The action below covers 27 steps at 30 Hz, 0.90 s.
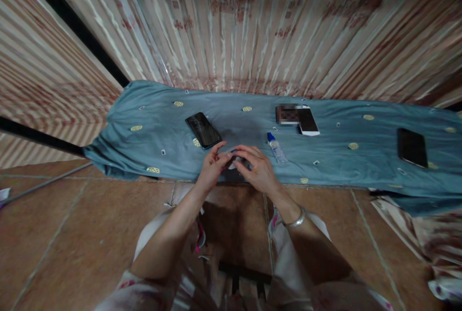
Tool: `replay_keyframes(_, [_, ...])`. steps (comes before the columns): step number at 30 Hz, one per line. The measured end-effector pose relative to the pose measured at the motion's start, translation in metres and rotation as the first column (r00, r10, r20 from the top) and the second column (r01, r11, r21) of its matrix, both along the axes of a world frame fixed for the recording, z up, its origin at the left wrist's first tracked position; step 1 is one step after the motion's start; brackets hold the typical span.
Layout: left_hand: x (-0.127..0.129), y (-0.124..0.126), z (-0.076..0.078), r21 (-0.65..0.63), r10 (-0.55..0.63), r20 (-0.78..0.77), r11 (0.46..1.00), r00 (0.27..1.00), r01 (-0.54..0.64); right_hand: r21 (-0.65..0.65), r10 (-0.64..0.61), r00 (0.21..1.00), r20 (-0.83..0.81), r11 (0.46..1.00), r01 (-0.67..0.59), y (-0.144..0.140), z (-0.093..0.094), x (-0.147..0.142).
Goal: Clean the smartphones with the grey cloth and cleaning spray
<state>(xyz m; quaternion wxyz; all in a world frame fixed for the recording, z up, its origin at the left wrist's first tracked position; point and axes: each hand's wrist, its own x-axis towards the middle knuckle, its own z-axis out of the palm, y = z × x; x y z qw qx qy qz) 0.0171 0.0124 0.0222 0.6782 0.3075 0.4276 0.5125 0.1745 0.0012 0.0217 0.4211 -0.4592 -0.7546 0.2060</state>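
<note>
Both hands together at the near edge of the blue cloth (pixel 325 157), just off centre. Left hand (pixel 212 164) with fingertips pinched on a small pale item (pixel 236 156); right hand (pixel 256 169) curled over it, fingers bent and touching the same piece. Too small and too covered to tell what the item is. Silver bangle (pixel 296 220) on the right wrist.

Cracked phone (pixel 202 129) just beyond the left hand, close but not touching. Small bottle (pixel 276 148) with blue cap lying just right of the right hand. White phone (pixel 308 121) farther back, right of centre. Black phone (pixel 412 147) well off to the right, near the cloth's near edge.

Open cloth between bottle and black phone; more bare cloth left of the cracked phone, out to the drooping left end.

Cloth spread over a long low surface, its near hem hanging over brown floor tiles (pixel 72 234). Striped curtain (pixel 252 27) behind, across the whole back and round the left side.
</note>
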Motion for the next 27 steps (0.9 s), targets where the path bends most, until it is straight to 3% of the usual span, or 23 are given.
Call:
replay_keyframes(5, [-0.001,-0.002,0.004,0.005,-0.109,0.081,0.994,0.991,0.109,0.023,-0.012,0.995,0.1,1.0,0.01,0.004,-0.007,0.01])
replay_keyframes(8, [0.002,-0.003,0.003,0.027,-0.113,0.065,0.993,0.991,0.112,0.021,-0.021,0.995,0.094,1.0,0.019,0.004,-0.008,0.012])
replay_keyframes(13, [0.004,0.001,-0.002,0.084,-0.059,-0.01,0.995,0.998,0.06,-0.016,-0.096,0.994,-0.05,0.995,0.095,0.005,-0.005,0.009])
replay_keyframes(20, [0.006,0.002,0.001,0.077,-0.011,0.065,0.997,0.998,0.006,-0.265,-0.236,0.905,-0.353,0.953,0.145,0.008,-0.004,0.008])
replay_keyframes(27, [0.02,0.001,0.003,0.137,0.055,0.086,0.988,0.995,-0.067,-0.186,-0.211,0.923,-0.323,0.97,0.157,0.001,-0.001,-0.001])
